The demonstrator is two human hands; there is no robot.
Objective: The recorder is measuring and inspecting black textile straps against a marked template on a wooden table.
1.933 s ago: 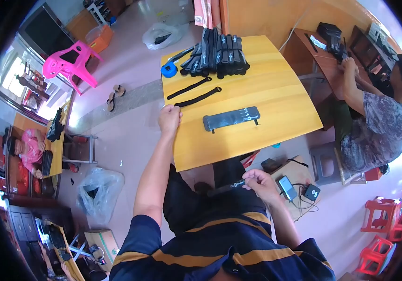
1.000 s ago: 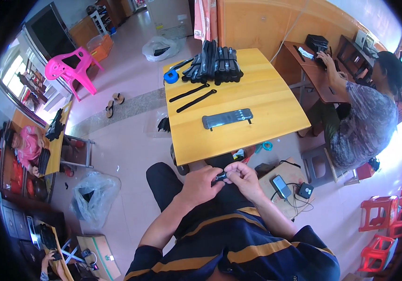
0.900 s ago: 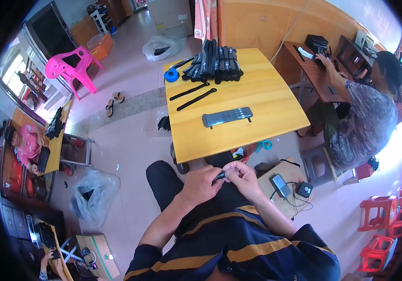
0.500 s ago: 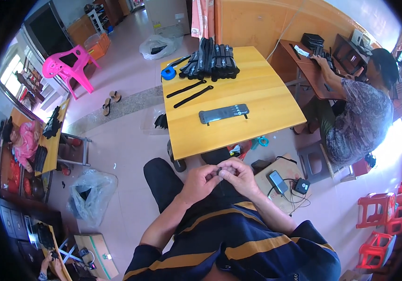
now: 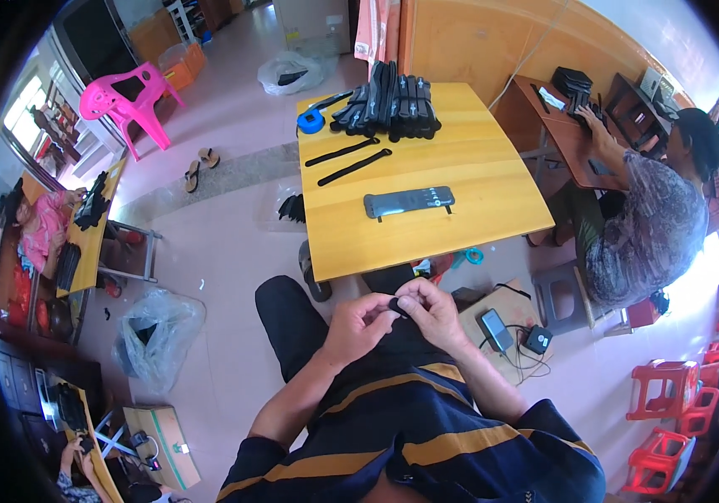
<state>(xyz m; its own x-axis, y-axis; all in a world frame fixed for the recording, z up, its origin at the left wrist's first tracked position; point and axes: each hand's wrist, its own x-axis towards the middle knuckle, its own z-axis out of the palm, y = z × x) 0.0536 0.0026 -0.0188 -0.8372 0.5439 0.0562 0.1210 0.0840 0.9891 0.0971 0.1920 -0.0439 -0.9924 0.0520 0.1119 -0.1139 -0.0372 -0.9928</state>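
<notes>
Both hands are nearly closed, fingertips together over the lap, just near of the yellow table (image 5: 485, 159). The left hand (image 5: 355, 327) and right hand (image 5: 433, 314) pinch a small black strap (image 5: 397, 308) between them; most of it is hidden by the fingers. On the table: a flat dark packet (image 5: 410, 202) at the near side, two loose black strips (image 5: 355, 168) farther left, a blue tape measure (image 5: 311, 122) at far left, and beside it a bundled black pile (image 5: 389, 105).

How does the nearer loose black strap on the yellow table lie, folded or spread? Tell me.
Spread: the black strap lies extended in a slim, nearly straight line on the yellow table, its two ends apart.
</notes>
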